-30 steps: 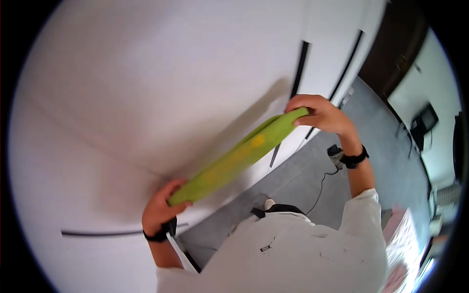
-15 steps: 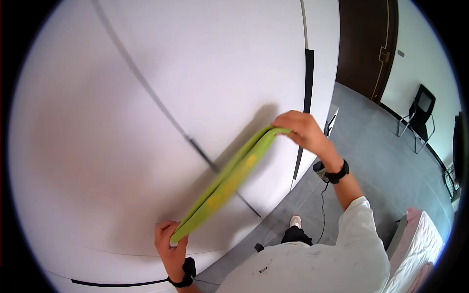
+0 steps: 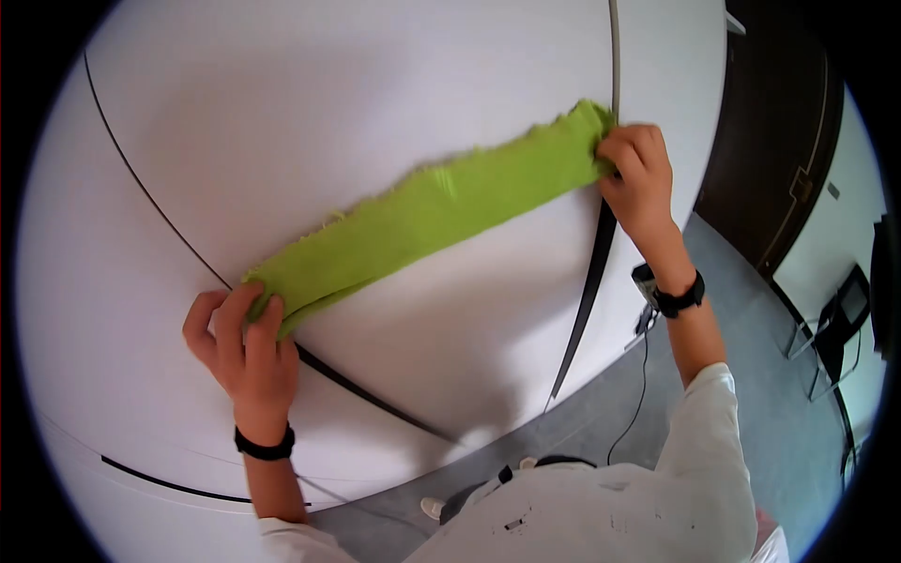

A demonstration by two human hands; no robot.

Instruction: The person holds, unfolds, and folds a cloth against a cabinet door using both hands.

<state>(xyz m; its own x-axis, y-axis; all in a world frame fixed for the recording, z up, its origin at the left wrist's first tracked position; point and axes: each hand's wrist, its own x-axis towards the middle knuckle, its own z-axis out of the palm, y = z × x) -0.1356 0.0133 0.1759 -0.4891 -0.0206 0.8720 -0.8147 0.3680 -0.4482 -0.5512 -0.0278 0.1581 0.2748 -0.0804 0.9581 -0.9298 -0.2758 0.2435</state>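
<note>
A long green strip of cloth (image 3: 422,214) is stretched between my two hands, against or just in front of a white cabinet front (image 3: 450,310). Its upper edge is ragged with loose threads; the lower edge is straight and looks folded. My left hand (image 3: 246,342) grips the lower-left end, fingers bent over it. At the upper-right end, my right hand (image 3: 638,178) pinches the cloth between thumb and fingers. I cannot tell whether the cloth's middle touches the cabinet. Both wrists wear black bands.
Dark handle strips (image 3: 591,281) and seams run down the cabinet doors. To the right are a dark brown door (image 3: 765,141), a black chair (image 3: 840,324) and grey tiled floor (image 3: 723,291). A black cable (image 3: 643,394) hangs near my right arm.
Both hands have risen with the cloth, the left one also moving leftward and the right one rightward. The narrow, folded cloth now shows a broader flat face, and its yellow marks are out of sight.
</note>
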